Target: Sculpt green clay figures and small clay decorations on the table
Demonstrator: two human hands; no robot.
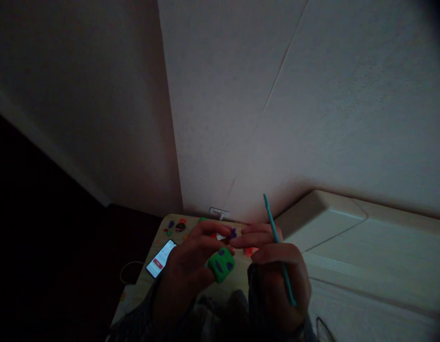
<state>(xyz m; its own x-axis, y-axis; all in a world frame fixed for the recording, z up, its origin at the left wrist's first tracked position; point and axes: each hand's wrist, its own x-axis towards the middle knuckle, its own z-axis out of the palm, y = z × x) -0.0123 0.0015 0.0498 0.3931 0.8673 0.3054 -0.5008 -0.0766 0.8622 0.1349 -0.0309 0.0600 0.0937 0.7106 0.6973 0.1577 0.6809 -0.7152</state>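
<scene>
My left hand (186, 263) is closed on a small green clay block (221, 265), thumb at its lower left side. Purple patches mark the face of the block. A thin teal modelling tool (272, 223) slants through my right hand (286, 280), its upper end pointing toward the wall. The fingertips of both hands come close together just above the block. Behind them shows a small purple clay piece (233, 233); whether a finger touches it I cannot tell. The picture is dim.
A lit phone (161, 259) lies on the small wooden table (138, 289). Several bits of coloured clay (180, 226) sit at its far left corner, and red-pink pieces (250, 251) behind my hands. The wall (220, 118) rises behind; a pale panelled piece (341, 242) stands at the right.
</scene>
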